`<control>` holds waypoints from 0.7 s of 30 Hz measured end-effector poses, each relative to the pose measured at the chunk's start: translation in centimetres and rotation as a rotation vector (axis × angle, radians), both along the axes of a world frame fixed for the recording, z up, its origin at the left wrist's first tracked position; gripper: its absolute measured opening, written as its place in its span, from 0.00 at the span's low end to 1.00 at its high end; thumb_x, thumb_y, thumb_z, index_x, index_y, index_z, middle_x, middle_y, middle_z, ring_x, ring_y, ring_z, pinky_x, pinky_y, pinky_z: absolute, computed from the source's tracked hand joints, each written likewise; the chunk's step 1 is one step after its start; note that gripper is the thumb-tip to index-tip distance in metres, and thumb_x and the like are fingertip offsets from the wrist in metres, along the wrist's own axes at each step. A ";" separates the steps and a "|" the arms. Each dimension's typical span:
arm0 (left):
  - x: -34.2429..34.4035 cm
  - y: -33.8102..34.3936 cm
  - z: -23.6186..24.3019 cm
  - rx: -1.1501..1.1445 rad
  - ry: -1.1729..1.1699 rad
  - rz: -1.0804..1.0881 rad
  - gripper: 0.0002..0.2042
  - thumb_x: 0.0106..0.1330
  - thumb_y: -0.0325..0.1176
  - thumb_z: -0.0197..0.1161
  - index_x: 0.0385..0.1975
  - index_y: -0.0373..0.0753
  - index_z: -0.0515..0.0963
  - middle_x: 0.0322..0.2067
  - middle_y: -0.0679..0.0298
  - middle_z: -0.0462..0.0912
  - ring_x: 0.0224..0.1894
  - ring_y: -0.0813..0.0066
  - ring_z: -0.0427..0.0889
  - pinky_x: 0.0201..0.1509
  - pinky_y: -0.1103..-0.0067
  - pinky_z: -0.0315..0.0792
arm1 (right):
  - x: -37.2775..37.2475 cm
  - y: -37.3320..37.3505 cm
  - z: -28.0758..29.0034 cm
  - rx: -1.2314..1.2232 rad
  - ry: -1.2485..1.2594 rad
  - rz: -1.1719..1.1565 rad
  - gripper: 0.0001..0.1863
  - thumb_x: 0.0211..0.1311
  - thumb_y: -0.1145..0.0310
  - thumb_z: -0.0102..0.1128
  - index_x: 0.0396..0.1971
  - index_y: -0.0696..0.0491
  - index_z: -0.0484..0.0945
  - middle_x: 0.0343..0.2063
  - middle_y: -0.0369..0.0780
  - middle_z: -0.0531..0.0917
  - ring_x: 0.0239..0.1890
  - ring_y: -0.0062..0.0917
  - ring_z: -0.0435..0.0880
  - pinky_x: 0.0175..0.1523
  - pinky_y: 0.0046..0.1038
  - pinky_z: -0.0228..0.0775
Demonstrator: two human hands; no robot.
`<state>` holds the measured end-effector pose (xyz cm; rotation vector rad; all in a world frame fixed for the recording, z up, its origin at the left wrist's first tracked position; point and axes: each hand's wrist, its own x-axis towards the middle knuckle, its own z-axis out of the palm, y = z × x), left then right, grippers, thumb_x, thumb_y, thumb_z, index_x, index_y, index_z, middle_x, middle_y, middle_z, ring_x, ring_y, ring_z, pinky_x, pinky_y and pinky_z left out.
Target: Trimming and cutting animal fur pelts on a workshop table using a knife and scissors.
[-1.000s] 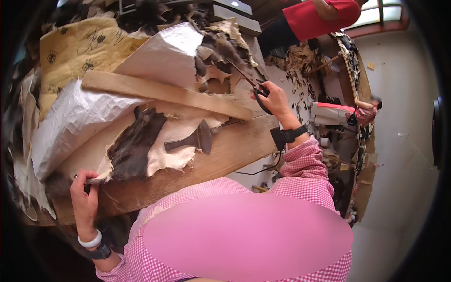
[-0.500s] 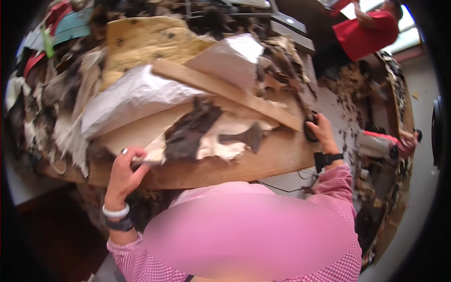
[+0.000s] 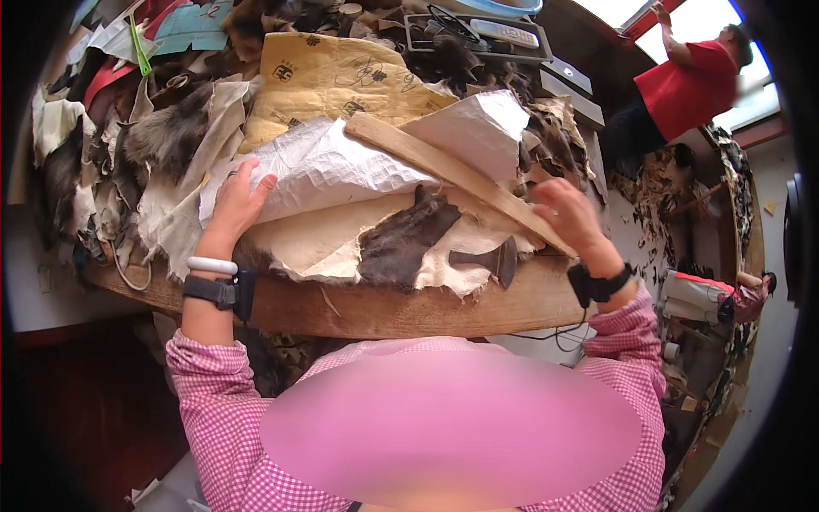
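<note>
My left hand [image 3: 243, 201] lies at the left end of a crumpled white sheet [image 3: 316, 171], fingers stretched out. Slightly blurred, my right hand [image 3: 570, 218] is raised over the right end of a wooden strip [image 3: 461, 177], fingers loosely bent and apart, nothing visible in it. The strip crosses the sheet at a slant. In front of it is a pale hide [image 3: 316, 243] with a dark brown fur piece [image 3: 408, 239] on top. A dark tool with a flared, fan-shaped end [image 3: 505, 262] rests on the hide's right part.
Fur pelts [image 3: 171, 136] heap up at the left. Behind the sheet are a yellow printed sheet [image 3: 333, 77] and a grey tray [image 3: 478, 38]. The wooden table edge [image 3: 384, 320] runs along my front. A person in red [image 3: 687, 85] stands at the far right.
My left hand has let go of the hide's near edge and moved up to the white sheet. My right hand has moved up and left; the dark object in it is out of sight.
</note>
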<state>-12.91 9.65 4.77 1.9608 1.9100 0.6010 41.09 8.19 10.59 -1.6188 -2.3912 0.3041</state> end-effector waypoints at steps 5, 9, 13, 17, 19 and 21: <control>-0.3 2.7 0.0 -0.219 0.014 -0.012 0.30 0.66 0.53 0.55 0.57 0.33 0.67 0.55 0.44 0.73 0.59 0.48 0.71 0.62 0.67 0.64 | -8.1 1.8 -2.4 -0.006 -0.269 0.052 0.24 0.51 0.58 0.66 0.47 0.53 0.74 0.43 0.42 0.75 0.50 0.35 0.74 0.52 0.32 0.70; -1.3 3.5 -1.2 -0.221 0.092 -0.025 0.38 0.62 0.61 0.54 0.62 0.35 0.63 0.57 0.42 0.70 0.61 0.47 0.68 0.64 0.63 0.59 | -8.9 2.1 -4.1 0.072 -0.323 0.033 0.29 0.46 0.56 0.68 0.47 0.55 0.73 0.41 0.42 0.74 0.50 0.34 0.74 0.52 0.32 0.70; -0.5 4.2 -0.6 -0.189 0.138 -0.061 0.39 0.63 0.62 0.53 0.63 0.34 0.62 0.59 0.43 0.68 0.63 0.49 0.65 0.67 0.65 0.56 | -8.1 2.6 -4.0 0.119 -0.237 0.011 0.27 0.44 0.61 0.70 0.45 0.53 0.72 0.40 0.42 0.74 0.47 0.36 0.74 0.50 0.33 0.70; 0.1 5.0 -0.1 -0.203 0.084 -0.074 0.42 0.61 0.67 0.50 0.64 0.36 0.61 0.60 0.44 0.68 0.64 0.50 0.63 0.69 0.63 0.49 | -8.1 2.9 -1.4 0.240 -0.151 -0.127 0.26 0.46 0.62 0.69 0.45 0.54 0.71 0.40 0.42 0.73 0.47 0.38 0.74 0.49 0.35 0.70; 0.1 5.6 -0.4 -0.245 0.064 -0.069 0.48 0.55 0.75 0.46 0.65 0.38 0.60 0.61 0.43 0.65 0.67 0.51 0.60 0.71 0.57 0.40 | -7.2 3.9 -0.6 0.253 -0.170 -0.146 0.25 0.47 0.63 0.69 0.45 0.54 0.71 0.41 0.42 0.73 0.47 0.38 0.74 0.49 0.36 0.70; 0.4 6.0 -0.1 -0.259 0.056 -0.066 0.48 0.55 0.75 0.47 0.66 0.38 0.59 0.59 0.43 0.68 0.66 0.52 0.61 0.71 0.59 0.41 | -6.0 4.8 -0.2 0.300 -0.180 -0.171 0.25 0.48 0.64 0.68 0.45 0.54 0.71 0.40 0.43 0.74 0.47 0.40 0.74 0.49 0.37 0.70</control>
